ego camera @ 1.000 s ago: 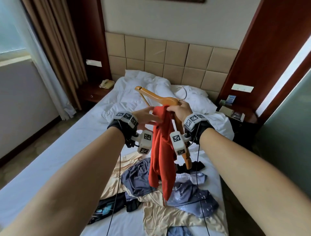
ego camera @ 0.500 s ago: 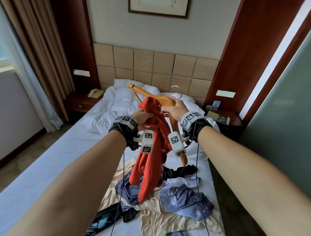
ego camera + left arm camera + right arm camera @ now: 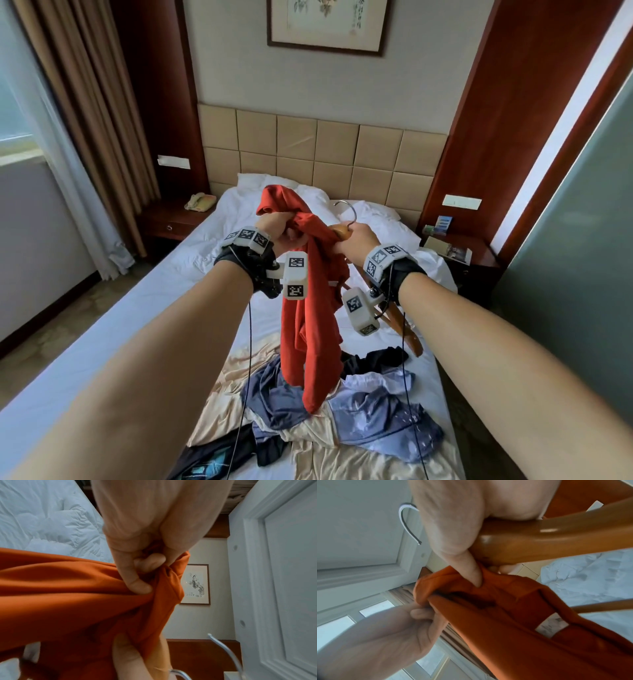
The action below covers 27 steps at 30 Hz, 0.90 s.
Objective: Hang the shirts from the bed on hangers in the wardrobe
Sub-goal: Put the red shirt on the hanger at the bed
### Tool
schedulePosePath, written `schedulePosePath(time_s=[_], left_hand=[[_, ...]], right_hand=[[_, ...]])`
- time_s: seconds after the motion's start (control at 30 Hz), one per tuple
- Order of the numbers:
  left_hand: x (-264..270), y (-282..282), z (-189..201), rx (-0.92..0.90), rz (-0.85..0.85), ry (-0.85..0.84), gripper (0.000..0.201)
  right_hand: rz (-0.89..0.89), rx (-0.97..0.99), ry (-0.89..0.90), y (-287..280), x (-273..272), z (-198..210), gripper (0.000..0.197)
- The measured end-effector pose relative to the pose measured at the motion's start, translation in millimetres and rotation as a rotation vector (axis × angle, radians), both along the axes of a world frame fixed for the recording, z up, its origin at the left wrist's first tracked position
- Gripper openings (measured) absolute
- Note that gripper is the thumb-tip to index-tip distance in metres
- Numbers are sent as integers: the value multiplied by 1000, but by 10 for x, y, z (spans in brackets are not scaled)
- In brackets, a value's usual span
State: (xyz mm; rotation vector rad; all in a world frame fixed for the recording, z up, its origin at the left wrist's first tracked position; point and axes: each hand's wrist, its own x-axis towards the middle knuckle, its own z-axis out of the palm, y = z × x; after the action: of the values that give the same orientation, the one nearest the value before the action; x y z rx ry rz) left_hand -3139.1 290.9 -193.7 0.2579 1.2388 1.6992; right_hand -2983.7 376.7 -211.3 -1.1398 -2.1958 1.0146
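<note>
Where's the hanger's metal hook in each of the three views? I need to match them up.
Head: metal hook at centre, just above the right hand.
Left wrist: bottom right, blurred, curving to the lower edge.
Right wrist: upper left, beside the hand.
Shared landmark: the orange shirt.

- We see a framed picture [image 3: 327, 25] on the wall above the padded headboard [image 3: 322, 154];
- a telephone [image 3: 199, 202] on the left nightstand [image 3: 171, 219];
- brown curtains [image 3: 99, 113] by the window;
- booklets [image 3: 448, 251] on the right nightstand [image 3: 479, 260].
</note>
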Motion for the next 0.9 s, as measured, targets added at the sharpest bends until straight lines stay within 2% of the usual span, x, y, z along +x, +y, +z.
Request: schedulePosePath(time_s=[0.13,0.23,0.43,0.57,0.7,0.73,0.8,0.9], left_hand=[[-108,-51,-87,-49,65,45,16],[-164,-56,-181,-91,78,109,15],[-179,-95,-246,-200,46,179,20],[-225,-70,-236,-226,36,315,31],[-206,-16,-238,-222,-15,425,14],[-168,-18,-221,-226,-55,475,17],[-122,-27,-196,-334,-107,561,28],[-67,-30,-123,-422,-132,662,23]], right_hand=[[-20,30,69,-19,-31,70,35],[-72,40,113,-22,-31,165,40],[-115,22,164,-34,-44,251,44],[-136,48,162,-60,-75,245,40],[-172,22,179,-55,-73,288,37],[-177,9,186,-57,-81,300,37],[-175,-7,188,-52,-104,303,35],[-160,-7,152,-76,-127,292,42]])
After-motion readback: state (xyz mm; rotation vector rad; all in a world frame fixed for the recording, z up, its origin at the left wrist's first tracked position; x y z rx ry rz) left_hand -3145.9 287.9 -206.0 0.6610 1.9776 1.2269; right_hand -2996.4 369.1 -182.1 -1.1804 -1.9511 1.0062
